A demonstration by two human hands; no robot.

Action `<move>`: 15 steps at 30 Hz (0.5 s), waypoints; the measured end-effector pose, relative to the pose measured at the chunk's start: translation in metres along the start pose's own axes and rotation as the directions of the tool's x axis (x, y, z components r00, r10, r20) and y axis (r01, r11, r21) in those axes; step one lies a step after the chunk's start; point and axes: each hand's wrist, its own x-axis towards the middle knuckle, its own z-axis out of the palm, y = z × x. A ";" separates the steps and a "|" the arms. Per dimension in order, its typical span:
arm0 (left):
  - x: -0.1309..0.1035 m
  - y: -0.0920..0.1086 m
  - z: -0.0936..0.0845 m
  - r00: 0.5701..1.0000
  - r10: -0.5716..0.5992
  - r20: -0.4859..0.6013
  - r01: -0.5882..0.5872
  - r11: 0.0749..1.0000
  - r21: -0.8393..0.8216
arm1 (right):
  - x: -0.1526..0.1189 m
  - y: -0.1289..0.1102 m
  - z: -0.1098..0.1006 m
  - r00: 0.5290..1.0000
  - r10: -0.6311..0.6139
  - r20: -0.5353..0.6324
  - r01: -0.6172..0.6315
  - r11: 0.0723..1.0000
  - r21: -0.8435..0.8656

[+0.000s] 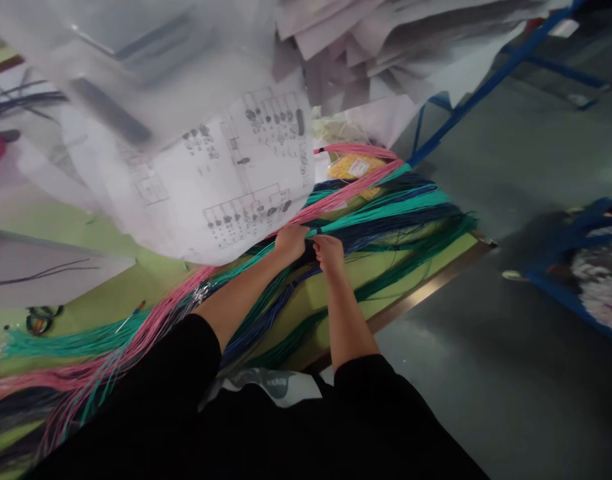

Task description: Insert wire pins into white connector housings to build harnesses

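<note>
Basically, two bare hands close together at a bright teal-green bundle of thin wires [356, 219].
Left hand [292, 241] wrapped around the bundle; right hand [330, 253] just beside it, fingers curled in near the small dark band [317, 231], cannot tell what they pinch. Bundle lies on the yellow-green surface [156, 280], between a long pink wire bundle [336, 198] and dark navy wires [416, 219]. White paper sheet with printed diagrams [256, 173] sits beyond the left hand; clear bag of small yellow parts [342, 167] near the pink wires.
</note>
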 end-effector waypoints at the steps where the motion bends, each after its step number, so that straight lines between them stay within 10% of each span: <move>1: -0.011 0.001 0.001 0.999 0.009 -0.034 -0.009 1.000 0.012 | -0.001 0.001 -0.003 1.000 -0.024 0.004 0.024 0.999 -0.031; 7: -0.123 -0.028 0.019 0.974 0.171 -0.150 -0.166 0.985 0.043 | -0.025 0.015 -0.021 0.982 -0.175 0.071 0.186 0.958 -0.220; 11: -0.225 -0.072 0.045 0.953 0.011 -0.303 -0.046 0.993 -0.110 | -0.049 0.027 -0.024 0.952 -0.217 0.217 0.280 0.905 -0.320; 15: -0.320 -0.111 0.067 0.758 -0.348 -0.552 0.230 0.934 -0.273 | -0.068 0.030 -0.001 0.888 -0.276 0.368 0.432 0.776 -0.459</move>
